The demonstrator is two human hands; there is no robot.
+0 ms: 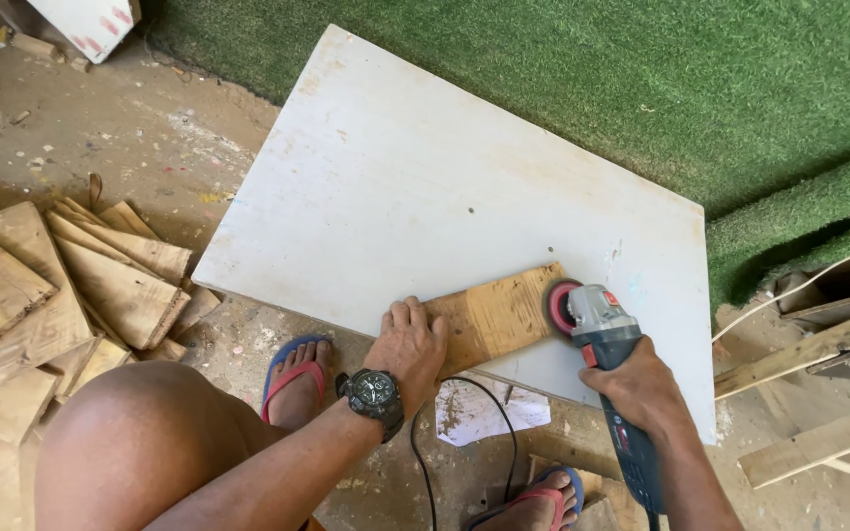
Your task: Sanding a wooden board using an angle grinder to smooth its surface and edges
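Note:
A short wooden plank piece (pixel 497 315) lies flat on a large white board (pixel 425 187), near the board's front edge. My left hand (pixel 407 344), with a black wristwatch on the wrist, presses down on the plank's left end. My right hand (pixel 638 386) grips the body of a grey and blue angle grinder (pixel 597 320). Its red-backed sanding disc (pixel 559 305) touches the plank's right end. The grinder's black cord (pixel 425 462) hangs below the board.
A pile of cut wooden pieces (pixel 61 285) lies on the dusty floor at left. Green artificial turf (pixel 582 79) covers the ground behind the board. Wooden battens (pixel 819 393) lie at right. My feet in blue and red sandals (pixel 294 372) rest under the board's front edge.

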